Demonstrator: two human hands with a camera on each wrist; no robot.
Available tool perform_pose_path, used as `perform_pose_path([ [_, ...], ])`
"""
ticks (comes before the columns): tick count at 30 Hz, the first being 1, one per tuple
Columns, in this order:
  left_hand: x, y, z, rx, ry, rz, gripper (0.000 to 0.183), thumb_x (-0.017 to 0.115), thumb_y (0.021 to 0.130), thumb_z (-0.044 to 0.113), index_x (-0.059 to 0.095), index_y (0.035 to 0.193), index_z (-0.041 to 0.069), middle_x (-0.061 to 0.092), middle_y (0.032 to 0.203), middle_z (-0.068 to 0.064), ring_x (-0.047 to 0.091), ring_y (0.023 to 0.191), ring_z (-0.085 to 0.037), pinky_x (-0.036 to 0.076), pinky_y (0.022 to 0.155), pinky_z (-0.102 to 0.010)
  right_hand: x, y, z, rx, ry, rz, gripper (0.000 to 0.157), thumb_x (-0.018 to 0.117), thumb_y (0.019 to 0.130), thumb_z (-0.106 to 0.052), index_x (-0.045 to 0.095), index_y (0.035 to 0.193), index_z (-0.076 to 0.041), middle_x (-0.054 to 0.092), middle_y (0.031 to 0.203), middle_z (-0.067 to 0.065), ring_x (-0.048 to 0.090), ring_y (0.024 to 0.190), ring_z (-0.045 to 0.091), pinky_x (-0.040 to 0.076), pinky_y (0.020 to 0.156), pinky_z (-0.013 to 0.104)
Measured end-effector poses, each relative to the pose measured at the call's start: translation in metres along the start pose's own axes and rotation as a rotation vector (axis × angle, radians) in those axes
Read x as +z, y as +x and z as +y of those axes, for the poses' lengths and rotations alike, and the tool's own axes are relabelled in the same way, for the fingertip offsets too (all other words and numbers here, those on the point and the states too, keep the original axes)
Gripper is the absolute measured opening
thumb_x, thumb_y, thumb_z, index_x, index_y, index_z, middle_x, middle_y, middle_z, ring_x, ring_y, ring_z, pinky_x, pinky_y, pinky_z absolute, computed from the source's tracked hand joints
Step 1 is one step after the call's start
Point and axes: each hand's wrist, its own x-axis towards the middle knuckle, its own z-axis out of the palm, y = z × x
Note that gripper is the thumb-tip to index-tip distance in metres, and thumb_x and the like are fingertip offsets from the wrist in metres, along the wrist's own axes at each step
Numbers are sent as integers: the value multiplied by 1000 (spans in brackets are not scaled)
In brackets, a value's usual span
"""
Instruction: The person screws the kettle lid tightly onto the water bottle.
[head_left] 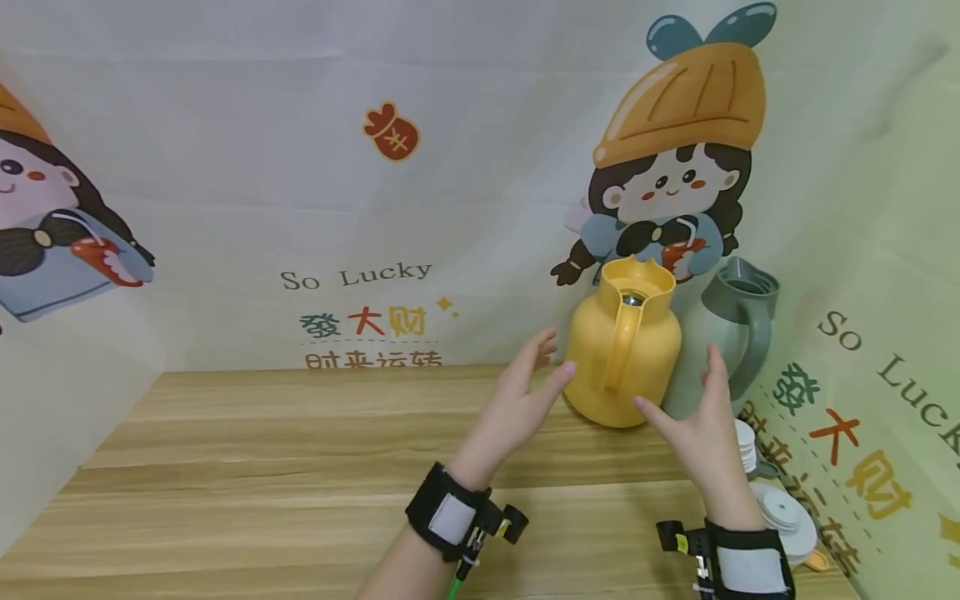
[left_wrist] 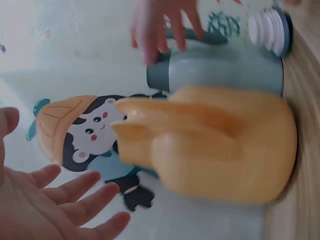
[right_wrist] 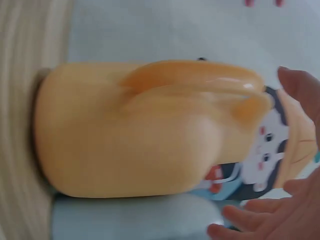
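Note:
A yellow jug [head_left: 628, 350] with a handle and an uncovered top stands on the table near the back wall, its handle facing me. My left hand [head_left: 525, 392] is just left of it, fingers spread, holding nothing. My right hand [head_left: 701, 433] is on its right side, fingers extended and also holding nothing; it partly covers the grey-green jug [head_left: 731, 333] behind. In the left wrist view, the left hand [left_wrist: 60, 205] appears with separated fingers, apart from the yellow jug [left_wrist: 225, 150]. The right wrist view shows the right hand [right_wrist: 280, 210] beside the yellow jug [right_wrist: 135, 135].
White ridged lids [head_left: 783, 512] lie at the right, partly behind the right wrist. An orange piece [head_left: 816, 560] pokes out below them. Printed cloth walls [head_left: 225, 208] stand behind and on both sides of the wooden table [head_left: 262, 467].

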Motion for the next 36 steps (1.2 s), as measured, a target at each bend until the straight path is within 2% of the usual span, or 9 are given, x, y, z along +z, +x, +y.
perform_pose_path([
  [4, 15, 23, -1, -9, -211, 44, 45, 46, 97, 35, 37, 136, 14, 50, 124, -10, 48, 112, -21, 37, 95, -42, 13, 7, 18, 47, 61, 41, 105, 74, 78, -28, -6, 145, -14, 1, 149, 14, 11, 132, 37, 20, 99, 60],
  [7, 28, 38, -7, -35, -302, 88, 42, 47, 97, 32, 41, 133, 10, 55, 118, -11, 53, 105, -22, 39, 92, -43, 23, 10, 31, 62, 69, 34, 107, 76, 77, -28, -5, 145, -13, 1, 149, 15, 9, 132, 36, 18, 101, 58],
  [14, 55, 61, -21, -76, -399, 110, 45, 45, 98, 29, 37, 135, 5, 58, 115, -9, 56, 102, -23, 40, 88, -49, 41, 15, 53, 39, 67, 19, 114, 80, 72, -24, -8, 145, -13, -3, 149, 15, 3, 134, 31, 11, 105, 53],
  [20, 73, 75, -27, -145, -466, 103, 38, 46, 98, 32, 45, 131, 14, 60, 108, -5, 59, 89, -18, 46, 80, -36, 57, 19, 71, 53, 107, 51, 116, 81, 70, -20, -8, 145, -14, -1, 149, 13, 3, 134, 26, 9, 107, 48],
  [24, 82, 78, -29, -128, -550, 51, 34, 42, 100, 28, 44, 129, 11, 63, 100, -10, 61, 87, -23, 46, 81, -32, 69, 19, 79, 69, 147, 60, 116, 81, 70, -20, -8, 145, -14, -2, 149, 13, 3, 134, 25, 8, 108, 46],
  [27, 85, 77, -27, -109, -570, 9, 30, 40, 101, 27, 47, 123, 8, 65, 93, -13, 62, 86, -23, 44, 85, -32, 77, 20, 83, 79, 168, 75, 117, 82, 70, -20, -9, 145, -13, -2, 149, 13, 2, 134, 24, 7, 108, 45],
  [28, 85, 76, -25, -103, -549, 4, 29, 39, 101, 27, 49, 119, 6, 65, 92, -12, 62, 86, -23, 43, 85, -31, 80, 20, 84, 84, 176, 83, 118, 82, 70, -20, -9, 145, -13, -3, 149, 13, 2, 134, 24, 6, 108, 44],
  [33, 81, 67, -5, -101, -444, 13, 37, 35, 102, 25, 55, 104, -6, 64, 88, -16, 62, 83, -23, 42, 76, -31, 89, 20, 88, 113, 202, 135, 119, 82, 68, -17, -10, 144, -10, -4, 149, 13, 2, 134, 23, 6, 108, 43],
  [36, 81, 64, 2, -96, -416, 26, 38, 34, 103, 25, 56, 102, -6, 63, 83, -17, 61, 80, -23, 41, 72, -27, 93, 22, 89, 130, 208, 167, 120, 82, 67, -15, -10, 144, -10, -3, 149, 13, 3, 134, 23, 7, 108, 42],
])
